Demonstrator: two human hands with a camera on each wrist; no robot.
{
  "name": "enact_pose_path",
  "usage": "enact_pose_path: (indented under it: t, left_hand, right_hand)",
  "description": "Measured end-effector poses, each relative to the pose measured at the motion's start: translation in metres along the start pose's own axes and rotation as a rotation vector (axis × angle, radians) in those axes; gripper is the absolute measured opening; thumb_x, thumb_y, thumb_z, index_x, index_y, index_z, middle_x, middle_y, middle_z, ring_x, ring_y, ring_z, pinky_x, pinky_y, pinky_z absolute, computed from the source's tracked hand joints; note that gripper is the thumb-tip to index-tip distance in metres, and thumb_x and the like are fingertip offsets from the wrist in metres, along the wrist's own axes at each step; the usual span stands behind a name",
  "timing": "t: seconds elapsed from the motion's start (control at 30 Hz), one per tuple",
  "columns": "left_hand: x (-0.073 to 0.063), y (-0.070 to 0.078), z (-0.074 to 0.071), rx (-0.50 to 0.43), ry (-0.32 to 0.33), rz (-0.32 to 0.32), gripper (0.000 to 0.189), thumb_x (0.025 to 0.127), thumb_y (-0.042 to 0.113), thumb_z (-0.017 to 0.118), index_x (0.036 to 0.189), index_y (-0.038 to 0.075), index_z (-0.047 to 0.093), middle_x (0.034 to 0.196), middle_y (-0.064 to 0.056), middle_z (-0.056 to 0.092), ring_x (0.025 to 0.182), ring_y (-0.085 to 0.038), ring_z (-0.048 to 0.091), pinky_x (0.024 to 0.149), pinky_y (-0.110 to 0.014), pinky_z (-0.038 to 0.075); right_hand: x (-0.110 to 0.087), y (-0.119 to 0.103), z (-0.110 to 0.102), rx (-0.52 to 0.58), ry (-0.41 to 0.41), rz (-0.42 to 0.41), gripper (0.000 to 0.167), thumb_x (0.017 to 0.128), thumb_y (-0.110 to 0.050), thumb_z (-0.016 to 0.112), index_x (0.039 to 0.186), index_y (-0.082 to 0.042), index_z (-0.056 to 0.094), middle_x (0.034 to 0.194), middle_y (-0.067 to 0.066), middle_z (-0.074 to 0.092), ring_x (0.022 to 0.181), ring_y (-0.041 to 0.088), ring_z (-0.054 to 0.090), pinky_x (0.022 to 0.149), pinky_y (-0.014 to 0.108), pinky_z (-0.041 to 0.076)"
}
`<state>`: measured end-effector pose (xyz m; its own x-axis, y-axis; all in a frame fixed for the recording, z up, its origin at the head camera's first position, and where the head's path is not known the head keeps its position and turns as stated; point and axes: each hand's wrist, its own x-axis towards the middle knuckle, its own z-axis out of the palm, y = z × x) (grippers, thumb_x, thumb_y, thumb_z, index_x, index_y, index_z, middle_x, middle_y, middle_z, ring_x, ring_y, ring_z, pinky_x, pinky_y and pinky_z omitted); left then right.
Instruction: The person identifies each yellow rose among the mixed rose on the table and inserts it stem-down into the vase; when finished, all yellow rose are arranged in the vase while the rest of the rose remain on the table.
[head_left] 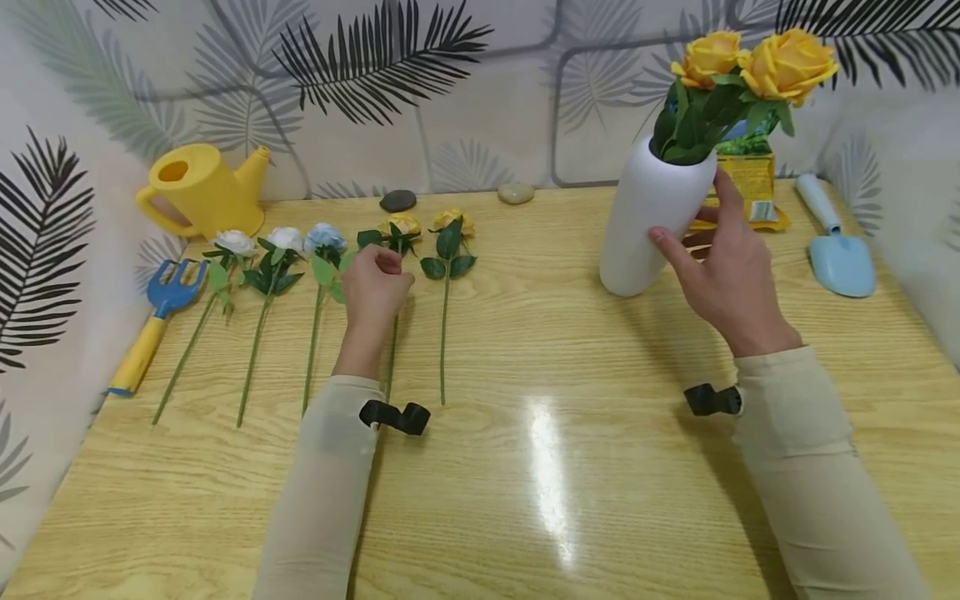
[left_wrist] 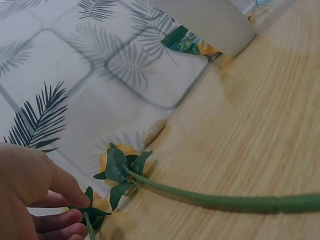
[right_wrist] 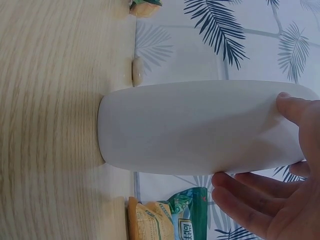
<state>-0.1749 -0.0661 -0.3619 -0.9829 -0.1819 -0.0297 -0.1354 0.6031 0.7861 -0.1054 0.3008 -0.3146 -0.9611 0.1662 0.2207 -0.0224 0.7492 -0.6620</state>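
The right hand (head_left: 731,275) holds a white vase (head_left: 652,217), thumb on one side and fingers on the other. Two yellow roses (head_left: 787,67) stand in the vase, which leans slightly right with its base at the tabletop. Over a yellow rose (head_left: 403,223) lying on the table is the left hand (head_left: 375,283), its fingers bent, fingertips right at the stem and leaves. I cannot tell whether they pinch it. Another yellow rose (head_left: 453,223) lies just to the right. Left of that hand are a blue rose (head_left: 325,237) and two white roses (head_left: 235,242), stems toward the person.
A yellow watering can (head_left: 198,187) and a blue hand fork (head_left: 174,292) stand and lie at the left. Dark (head_left: 397,200) and pale stones (head_left: 516,193) sit along the wall. Behind the vase leans a yellow-green packet (head_left: 750,179); a light blue trowel (head_left: 842,262) lies right.
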Motion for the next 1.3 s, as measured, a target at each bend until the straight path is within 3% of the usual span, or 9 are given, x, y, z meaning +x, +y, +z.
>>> enact_pose_path:
  t: [0.2,0.47,0.77,1.0,1.3]
  left_hand:
    - [0.0015,-0.0039,0.0012,0.078,-0.018,-0.020,0.027,0.088,0.005,0.067,0.115,0.000,0.068,0.111,-0.018,0.070,0.104,-0.036,0.063,0.091,-0.050,0.052]
    - [0.0026,-0.0053,0.0032,0.137,-0.032,-0.053,0.034,0.084,-0.005,0.058,0.115,0.003,0.069,0.110,-0.017,0.069,0.100,-0.037,0.062,0.079,-0.046,0.052]
    - [0.0038,-0.0090,0.0048,0.168,-0.051,-0.048,0.036,0.082,-0.008,0.055,0.113,0.003,0.069,0.109,-0.017,0.070,0.099,-0.038,0.063,0.075,-0.044,0.050]
    - [0.0033,-0.0060,0.0051,0.162,-0.062,-0.026,0.036,0.084,-0.006,0.054,0.115,0.003,0.069,0.111,-0.017,0.070,0.099,-0.038,0.063,0.079,-0.048,0.052]
    - [0.0007,0.0010,0.0044,0.142,-0.041,0.012,0.026,0.089,0.002,0.065,0.115,0.001,0.070,0.108,-0.016,0.069,0.101,-0.036,0.063,0.091,-0.050,0.051]
  right_hand:
    - [-0.0002,-0.0007,-0.0003,-0.003,-0.005,0.004,0.089,0.098,-0.046,0.062,0.162,-0.024,0.005,0.141,0.028,0.054,0.111,0.048,0.065,0.095,0.060,0.052]
    - [-0.0007,-0.0003,-0.0007,-0.006,-0.002,-0.004,0.089,0.098,-0.046,0.062,0.162,-0.023,0.005,0.141,0.029,0.054,0.111,0.048,0.065,0.095,0.060,0.052]
    - [-0.0007,-0.0010,-0.0006,-0.009,-0.002,-0.010,0.089,0.098,-0.046,0.062,0.162,-0.022,0.005,0.140,0.029,0.055,0.110,0.048,0.065,0.094,0.060,0.053]
    - [-0.0013,-0.0010,-0.0004,-0.009,0.006,-0.017,0.089,0.098,-0.045,0.062,0.162,-0.021,0.006,0.139,0.029,0.056,0.110,0.047,0.066,0.093,0.059,0.053]
    - [-0.0016,-0.0017,-0.0001,-0.005,0.012,-0.025,0.087,0.098,-0.044,0.062,0.162,-0.019,0.007,0.138,0.030,0.056,0.108,0.048,0.066,0.093,0.059,0.054]
